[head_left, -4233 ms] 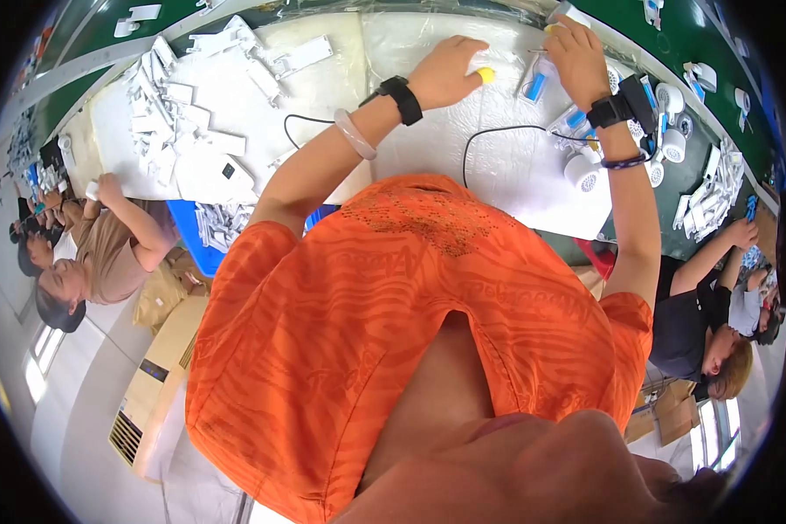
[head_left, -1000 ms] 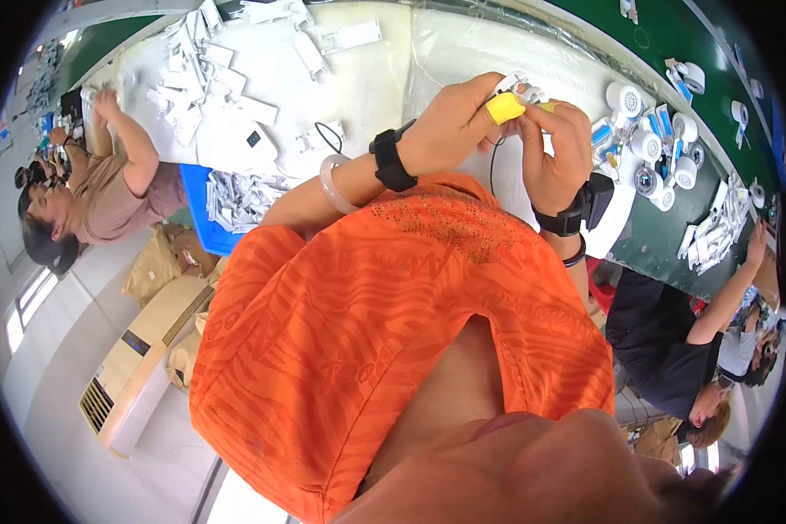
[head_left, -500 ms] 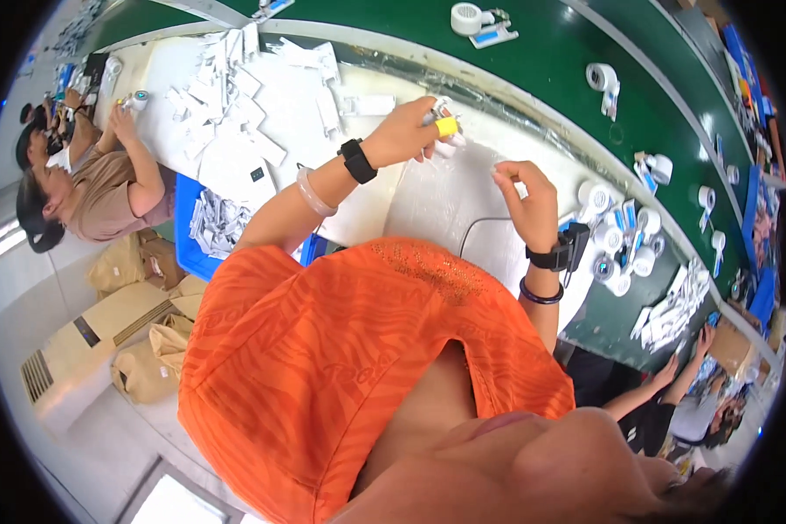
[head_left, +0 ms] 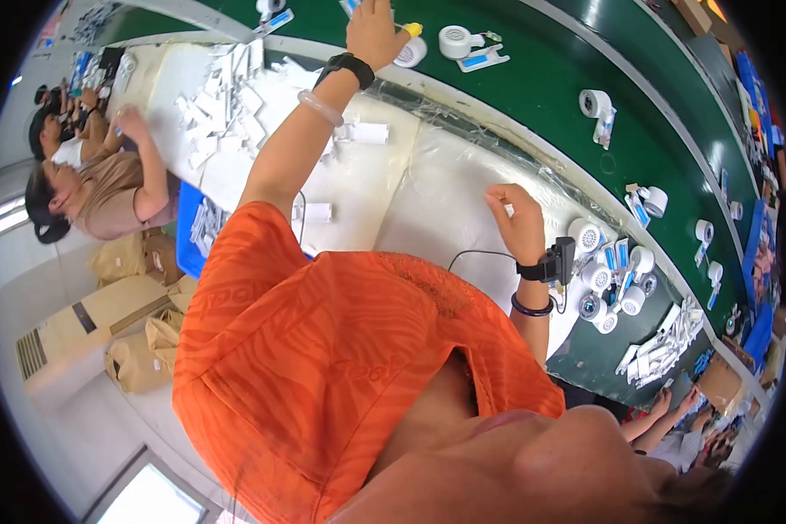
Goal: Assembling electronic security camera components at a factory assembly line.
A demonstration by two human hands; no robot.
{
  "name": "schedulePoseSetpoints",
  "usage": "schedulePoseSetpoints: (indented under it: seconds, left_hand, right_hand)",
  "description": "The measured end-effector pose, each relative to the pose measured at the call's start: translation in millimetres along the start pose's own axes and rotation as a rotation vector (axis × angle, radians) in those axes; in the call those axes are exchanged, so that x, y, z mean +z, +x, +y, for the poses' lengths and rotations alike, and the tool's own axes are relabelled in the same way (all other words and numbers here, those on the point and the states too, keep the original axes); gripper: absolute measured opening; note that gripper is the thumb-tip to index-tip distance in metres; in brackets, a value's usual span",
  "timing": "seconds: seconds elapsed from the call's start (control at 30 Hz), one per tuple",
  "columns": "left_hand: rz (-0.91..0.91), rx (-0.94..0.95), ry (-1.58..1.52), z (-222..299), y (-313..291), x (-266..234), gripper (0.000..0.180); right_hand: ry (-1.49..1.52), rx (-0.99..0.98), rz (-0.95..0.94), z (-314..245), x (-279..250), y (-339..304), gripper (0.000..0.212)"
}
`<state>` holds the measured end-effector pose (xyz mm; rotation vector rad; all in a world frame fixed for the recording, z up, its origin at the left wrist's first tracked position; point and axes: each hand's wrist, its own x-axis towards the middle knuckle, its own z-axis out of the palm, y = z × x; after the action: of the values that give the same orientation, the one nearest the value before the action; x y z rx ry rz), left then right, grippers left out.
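Observation:
My left hand point(head_left: 374, 37) reaches far out over the green conveyor belt, a yellow wrap on its thumb. It is closed on a half-assembled handheld fan, whose white round head point(head_left: 410, 52) shows beside the thumb. A blue-and-white part point(head_left: 350, 7) shows on the hand's other side; the fingertips are partly hidden at the picture's top. My right hand point(head_left: 517, 218) hovers above the plastic-covered worktable point(head_left: 445, 196), holding nothing, with thumb and fingers apart.
White plastic pieces point(head_left: 227, 105) lie heaped on the left, above a blue bin point(head_left: 188, 236). Several fan units point(head_left: 598, 278) cluster at right beside stacked white parts point(head_left: 659, 349). More fans point(head_left: 456, 42) rest along the belt. A co-worker point(head_left: 105, 192) sits at left.
My left hand has moved from over the worktable up and left onto the belt with the fan. My right hand has shifted slightly nearer and stays empty.

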<state>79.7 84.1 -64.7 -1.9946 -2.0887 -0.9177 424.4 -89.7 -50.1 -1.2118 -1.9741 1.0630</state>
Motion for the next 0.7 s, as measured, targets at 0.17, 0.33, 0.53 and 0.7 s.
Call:
schedulePoseSetpoints:
  seconds: [0.17,0.33,0.53,0.7]
  left_hand:
    - [-0.204,0.142,-0.191,23,9,78,0.072]
    - [-0.373,0.006,-0.085,33,12,119,0.064]
    - [-0.577,0.024,-0.605,53,-51,61,0.047]
    - [-0.849,0.080,-0.745,79,-139,-31,0.052]
  right_hand:
    - [0.010,0.110,-0.041,7,12,-7,0.012]
    - [0.104,0.250,-0.078,8,35,0,0.014]
    - [0.484,0.379,0.136,23,62,19,0.027]
    - [0.871,0.654,0.139,41,76,32,0.063]
